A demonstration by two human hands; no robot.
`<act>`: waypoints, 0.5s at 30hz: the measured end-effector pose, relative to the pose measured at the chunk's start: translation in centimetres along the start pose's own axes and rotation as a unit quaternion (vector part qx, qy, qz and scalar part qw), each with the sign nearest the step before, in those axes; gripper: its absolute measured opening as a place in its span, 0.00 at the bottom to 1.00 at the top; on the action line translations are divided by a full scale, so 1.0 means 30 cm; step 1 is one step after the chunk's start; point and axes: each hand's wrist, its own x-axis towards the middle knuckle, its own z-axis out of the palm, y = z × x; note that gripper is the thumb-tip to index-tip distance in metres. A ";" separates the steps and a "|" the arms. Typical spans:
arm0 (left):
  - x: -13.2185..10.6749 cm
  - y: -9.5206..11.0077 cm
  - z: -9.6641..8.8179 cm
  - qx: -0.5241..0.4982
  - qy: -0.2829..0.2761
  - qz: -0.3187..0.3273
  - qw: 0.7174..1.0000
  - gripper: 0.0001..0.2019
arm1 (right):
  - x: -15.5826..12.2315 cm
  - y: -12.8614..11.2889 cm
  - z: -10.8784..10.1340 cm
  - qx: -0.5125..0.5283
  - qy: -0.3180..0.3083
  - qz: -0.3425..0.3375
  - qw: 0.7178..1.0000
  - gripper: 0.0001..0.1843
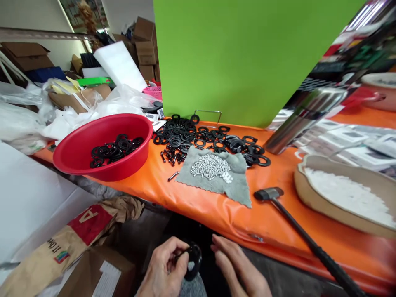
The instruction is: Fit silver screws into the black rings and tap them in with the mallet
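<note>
Low in the view, below the table's front edge, my left hand [163, 268] pinches a black ring part [194, 260] with a small dark pin at its rim. My right hand [238, 268] hovers just right of the ring, fingers stretched out and holding nothing. On the orange table [278, 214] lie a pile of black rings [210, 138], a heap of short black pins [171, 154], and a grey cloth [235, 181] bearing small silver screws [210, 166].
A red bowl [77, 156] holding several black rings stands at the left. A black hammer [309, 239] lies on the right, beside a tan tray [309, 198] of white granules. A green board [241, 57] stands behind. Cardboard boxes and paper bags sit on the floor at left.
</note>
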 end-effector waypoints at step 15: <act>0.124 0.070 -0.113 -0.082 -0.026 0.021 0.996 0.21 | 0.599 0.178 -0.039 -0.272 0.040 -0.179 0.945 0.11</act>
